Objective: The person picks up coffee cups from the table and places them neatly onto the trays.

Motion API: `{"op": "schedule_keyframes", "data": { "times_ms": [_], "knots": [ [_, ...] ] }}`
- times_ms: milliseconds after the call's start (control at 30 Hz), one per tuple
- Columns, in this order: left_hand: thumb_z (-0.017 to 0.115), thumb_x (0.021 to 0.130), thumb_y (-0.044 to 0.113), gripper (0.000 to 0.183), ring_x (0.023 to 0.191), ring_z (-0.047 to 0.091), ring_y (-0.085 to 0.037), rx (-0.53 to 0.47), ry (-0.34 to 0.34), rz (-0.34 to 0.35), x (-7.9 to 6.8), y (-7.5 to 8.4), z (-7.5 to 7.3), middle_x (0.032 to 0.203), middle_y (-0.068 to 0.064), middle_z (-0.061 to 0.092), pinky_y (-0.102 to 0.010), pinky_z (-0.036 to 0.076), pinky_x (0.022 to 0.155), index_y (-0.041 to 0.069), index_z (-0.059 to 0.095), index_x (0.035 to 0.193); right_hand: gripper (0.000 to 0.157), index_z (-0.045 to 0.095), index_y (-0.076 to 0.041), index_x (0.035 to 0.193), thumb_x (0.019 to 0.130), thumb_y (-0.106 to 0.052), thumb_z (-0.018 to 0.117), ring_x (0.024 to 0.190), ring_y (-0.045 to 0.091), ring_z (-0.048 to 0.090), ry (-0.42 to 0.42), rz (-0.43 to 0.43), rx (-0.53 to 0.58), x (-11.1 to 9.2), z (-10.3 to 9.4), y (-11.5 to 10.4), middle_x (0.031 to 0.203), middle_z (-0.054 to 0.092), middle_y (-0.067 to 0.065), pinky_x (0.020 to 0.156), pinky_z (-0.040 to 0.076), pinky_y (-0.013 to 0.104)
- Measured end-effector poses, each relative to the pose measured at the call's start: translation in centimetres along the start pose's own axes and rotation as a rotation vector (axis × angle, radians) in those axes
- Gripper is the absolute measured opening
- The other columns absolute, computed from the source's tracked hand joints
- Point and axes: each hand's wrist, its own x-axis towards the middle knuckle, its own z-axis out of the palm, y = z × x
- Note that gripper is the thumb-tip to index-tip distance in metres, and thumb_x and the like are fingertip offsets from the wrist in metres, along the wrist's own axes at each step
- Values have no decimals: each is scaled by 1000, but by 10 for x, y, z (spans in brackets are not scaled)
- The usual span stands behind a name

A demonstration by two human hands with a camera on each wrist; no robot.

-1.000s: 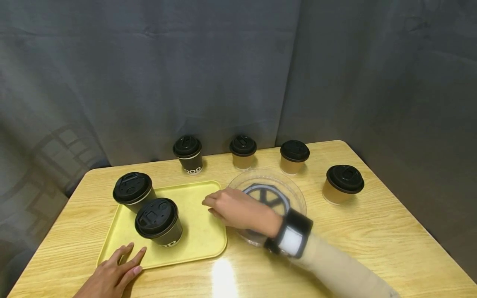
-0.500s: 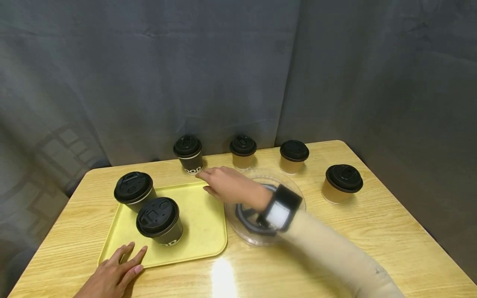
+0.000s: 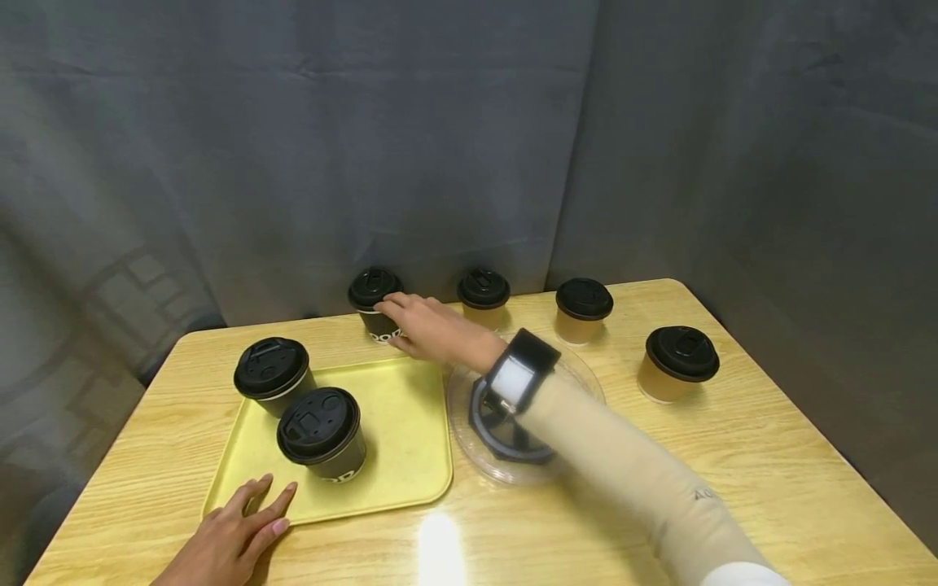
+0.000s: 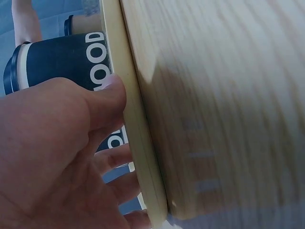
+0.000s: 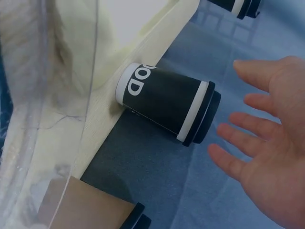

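Note:
My right hand (image 3: pixel 434 330) reaches over the far side of the table, beside a small black paper cup (image 3: pixel 379 319) with a black lid. In the right wrist view its fingers are spread, and a gap separates them from the cup's lid (image 5: pixel 204 117). My left hand (image 3: pixel 229 533) rests with relaxed fingers on the near left edge of a yellow tray (image 3: pixel 406 435). Two larger black lidded cups stand on the tray, one at the back left (image 3: pixel 273 370) and one closer to me (image 3: pixel 322 431). The left wrist view shows the thumb (image 4: pixel 112 93) on the tray's rim.
Brown lidded cups stand along the back (image 3: pixel 484 299), farther right (image 3: pixel 581 313) and on the right side (image 3: pixel 670 370). A round clear plastic dish (image 3: pixel 476 464) with a dark ring-shaped piece in it lies beneath my right forearm. A grey curtain (image 3: pixel 410 146) hangs behind the wooden table.
My right hand has moved from over the tray's right side away from me to the small black cup at the back. My left hand keeps its place on the tray edge.

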Motion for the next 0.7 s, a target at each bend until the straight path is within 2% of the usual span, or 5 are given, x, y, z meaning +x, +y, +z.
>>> {"op": "schedule_keyframes", "data": {
  "times_ms": [233, 467, 600, 700],
  "knots": [
    [69, 89, 28, 37, 103, 65, -38, 46, 122, 73, -1, 2, 3, 120, -22, 61, -50, 55, 76, 12, 70, 122, 56, 40, -10, 148, 99, -30, 57, 136, 24, 45, -30, 56, 9, 17, 3, 4, 150, 43, 10, 110, 42, 39],
    [69, 89, 27, 38, 106, 64, -40, 10, 86, 45, 2, 7, 2, 123, -24, 59, -52, 55, 79, 12, 68, 124, 64, 31, -14, 152, 98, -36, 57, 144, 25, 33, -38, 162, 64, 26, 10, 11, 156, 32, 8, 114, 36, 45],
    [70, 88, 27, 39, 104, 64, -38, 30, 114, 62, 3, 7, 4, 122, -23, 60, -50, 55, 78, 12, 69, 124, 72, 22, -15, 155, 97, -39, 58, 146, 27, 29, -22, 207, 94, 34, 13, 12, 159, 25, 10, 113, 36, 48],
    [70, 88, 28, 38, 103, 65, -37, 42, 135, 78, 2, 7, 6, 121, -22, 61, -49, 55, 77, 13, 69, 123, 73, 21, -16, 155, 97, -39, 58, 146, 29, 28, -17, 234, 80, 38, 15, 13, 160, 22, 11, 113, 35, 48]
  ]
}}
